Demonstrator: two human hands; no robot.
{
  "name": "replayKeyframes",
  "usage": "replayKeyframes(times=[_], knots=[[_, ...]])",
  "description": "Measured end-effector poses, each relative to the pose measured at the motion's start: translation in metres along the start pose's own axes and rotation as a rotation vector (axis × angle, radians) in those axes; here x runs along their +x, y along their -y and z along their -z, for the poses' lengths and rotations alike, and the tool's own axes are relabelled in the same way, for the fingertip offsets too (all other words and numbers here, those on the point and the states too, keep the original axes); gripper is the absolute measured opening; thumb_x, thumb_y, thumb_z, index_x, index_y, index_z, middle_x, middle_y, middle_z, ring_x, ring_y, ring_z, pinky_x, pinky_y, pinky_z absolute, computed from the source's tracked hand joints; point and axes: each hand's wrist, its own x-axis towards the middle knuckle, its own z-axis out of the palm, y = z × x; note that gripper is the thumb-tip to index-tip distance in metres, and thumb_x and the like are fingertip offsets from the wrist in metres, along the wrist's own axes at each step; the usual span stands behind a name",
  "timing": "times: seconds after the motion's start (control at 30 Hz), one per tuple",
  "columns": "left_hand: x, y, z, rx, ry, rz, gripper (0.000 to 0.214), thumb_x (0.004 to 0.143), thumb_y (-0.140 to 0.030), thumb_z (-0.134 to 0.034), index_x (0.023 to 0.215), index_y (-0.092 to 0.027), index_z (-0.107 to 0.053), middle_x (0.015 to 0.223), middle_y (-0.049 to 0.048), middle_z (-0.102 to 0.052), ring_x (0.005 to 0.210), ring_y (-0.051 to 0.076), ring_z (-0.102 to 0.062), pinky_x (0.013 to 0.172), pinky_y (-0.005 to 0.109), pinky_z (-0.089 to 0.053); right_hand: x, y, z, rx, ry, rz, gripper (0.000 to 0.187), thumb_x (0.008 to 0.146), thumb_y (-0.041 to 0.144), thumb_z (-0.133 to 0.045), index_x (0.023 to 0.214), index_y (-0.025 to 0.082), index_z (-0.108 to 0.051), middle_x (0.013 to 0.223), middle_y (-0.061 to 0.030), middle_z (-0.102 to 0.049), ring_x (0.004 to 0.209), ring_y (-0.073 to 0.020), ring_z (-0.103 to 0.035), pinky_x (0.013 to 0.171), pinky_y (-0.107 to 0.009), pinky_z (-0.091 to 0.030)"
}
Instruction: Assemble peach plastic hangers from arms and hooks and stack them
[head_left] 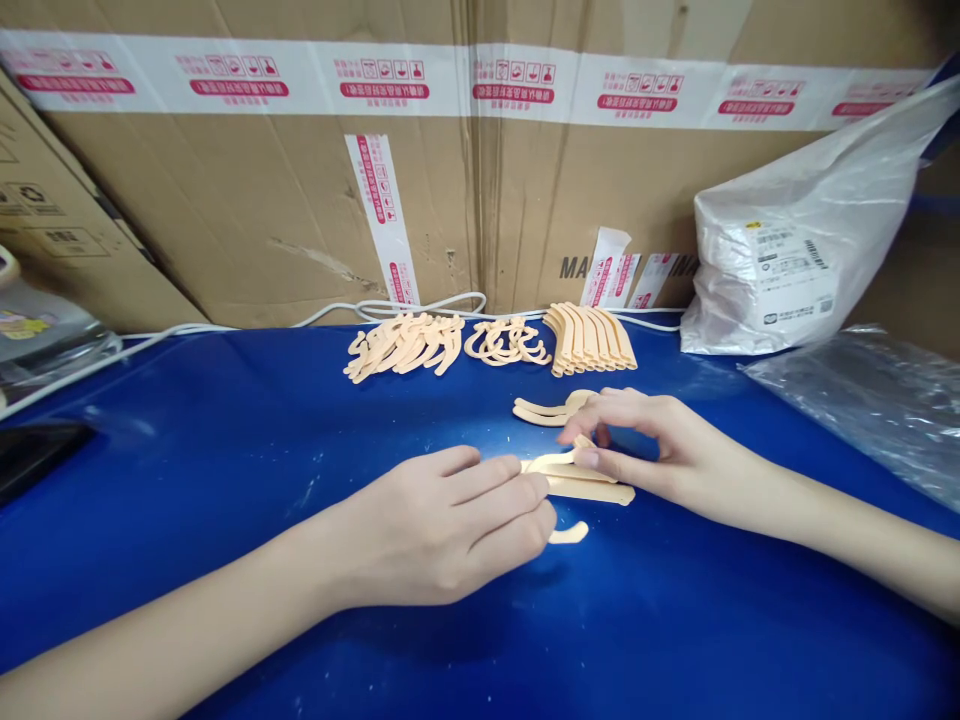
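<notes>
My right hand (637, 440) pinches one end of a slim, curved beige piece (551, 462) between thumb and fingers. My left hand (465, 520) is closed at the piece's other end; its fingertips are partly hidden, so its exact grip does not show. Beneath both hands lie longer flat beige strips (600, 493) on the blue table cover. Below the left fingertips the end of a small curved beige piece (571, 534) sticks out. Just behind my right hand rest more curved beige pieces (536, 412), partly covered by its fingers.
Along the back lie a heap of wavy beige pieces (409, 345), a group of hooked ones (506, 342) and a row of stacked strips (592, 340). Cardboard boxes (300, 200) stand behind a white cable (420, 303). A white plastic parcel (795, 260) and clear plastic (862, 390) are at right.
</notes>
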Motion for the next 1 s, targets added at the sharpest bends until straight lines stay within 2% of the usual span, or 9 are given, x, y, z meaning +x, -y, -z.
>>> replayKeyframes(times=[0.2,0.3,0.4,0.5,0.6,0.7,0.83,0.93,1.0], knots=[[-0.005,-0.001,-0.001,0.087,0.021,0.020,0.016,0.096,-0.012,-0.048,0.098,-0.014,-0.064,0.103,0.0020,-0.073,0.087,0.016,-0.065,0.063,0.028,-0.048,0.002,0.004,0.004,0.256,0.063,-0.233,0.014,0.078,0.031,-0.066,0.070,0.020,-0.066,0.066,0.0020,-0.058,0.062,-0.0116,-0.049,0.058,-0.026,-0.038],[-0.004,-0.003,-0.002,0.126,-0.001,0.050,0.018,0.095,-0.010,-0.046,0.101,-0.013,-0.063,0.105,0.0052,-0.071,0.089,0.019,-0.064,0.065,0.031,-0.048,0.000,-0.002,0.005,0.386,0.215,-0.309,0.013,0.077,0.032,-0.067,0.071,0.020,-0.067,0.064,0.0023,-0.059,0.060,-0.0115,-0.049,0.057,-0.026,-0.036],[-0.005,0.000,-0.003,0.118,0.002,0.143,0.024,0.095,-0.010,-0.046,0.117,-0.012,-0.055,0.109,0.0087,-0.067,0.094,0.020,-0.062,0.073,0.032,-0.050,0.001,-0.008,0.008,0.545,0.334,-0.350,0.013,0.078,0.031,-0.067,0.073,0.020,-0.068,0.065,0.0020,-0.062,0.061,-0.0113,-0.052,0.059,-0.026,-0.037],[-0.007,0.004,-0.002,-0.063,0.017,0.333,0.034,0.095,-0.025,-0.052,0.124,-0.010,-0.045,0.113,0.0116,-0.062,0.099,0.020,-0.059,0.078,0.032,-0.052,0.003,-0.011,0.009,0.656,0.212,-0.365,0.013,0.077,0.032,-0.069,0.073,0.020,-0.069,0.068,0.0014,-0.065,0.064,-0.0107,-0.055,0.061,-0.025,-0.038],[-0.008,0.006,0.000,-0.253,0.126,0.453,0.024,0.090,-0.040,-0.057,0.096,-0.017,-0.050,0.105,0.0080,-0.060,0.092,0.020,-0.057,0.074,0.033,-0.050,0.005,-0.013,0.009,0.720,0.075,-0.405,0.014,0.077,0.032,-0.071,0.077,0.019,-0.066,0.075,-0.0009,-0.068,0.064,-0.0093,-0.053,0.054,-0.022,-0.036],[-0.007,0.006,0.001,-0.319,0.237,0.454,0.025,0.087,-0.037,-0.060,0.077,-0.019,-0.046,0.109,0.0061,-0.059,0.096,0.022,-0.054,0.078,0.036,-0.045,0.007,-0.015,0.007,0.806,-0.004,-0.442,0.020,0.074,0.029,-0.075,0.083,0.019,-0.061,0.078,-0.0022,-0.069,0.062,-0.0093,-0.052,0.048,-0.020,-0.034],[-0.005,0.003,0.001,-0.317,0.307,0.417,0.016,0.089,-0.031,-0.055,0.079,-0.019,-0.049,0.119,0.0065,-0.057,0.107,0.025,-0.050,0.080,0.039,-0.039,0.007,-0.016,0.003,0.846,0.013,-0.426,0.022,0.075,0.029,-0.075,0.084,0.019,-0.058,0.080,-0.0019,-0.068,0.064,-0.0088,-0.053,0.051,-0.019,-0.038],[-0.003,0.002,0.001,-0.313,0.275,0.418,0.010,0.090,-0.025,-0.052,0.083,-0.018,-0.050,0.117,0.0066,-0.059,0.106,0.025,-0.050,0.080,0.038,-0.037,0.006,-0.017,0.002,0.838,0.028,-0.415,0.018,0.080,0.031,-0.071,0.086,0.018,-0.060,0.080,-0.0012,-0.066,0.064,-0.0075,-0.052,0.053,-0.018,-0.040],[-0.002,0.005,0.003,-0.402,0.226,0.505,0.010,0.090,-0.025,-0.053,0.083,-0.018,-0.050,0.112,0.0050,-0.060,0.102,0.022,-0.051,0.081,0.036,-0.038,0.006,-0.017,0.002,0.839,0.020,-0.427,0.018,0.081,0.031,-0.070,0.088,0.018,-0.060,0.080,-0.0010,-0.064,0.064,-0.0072,-0.051,0.054,-0.018,-0.040]])
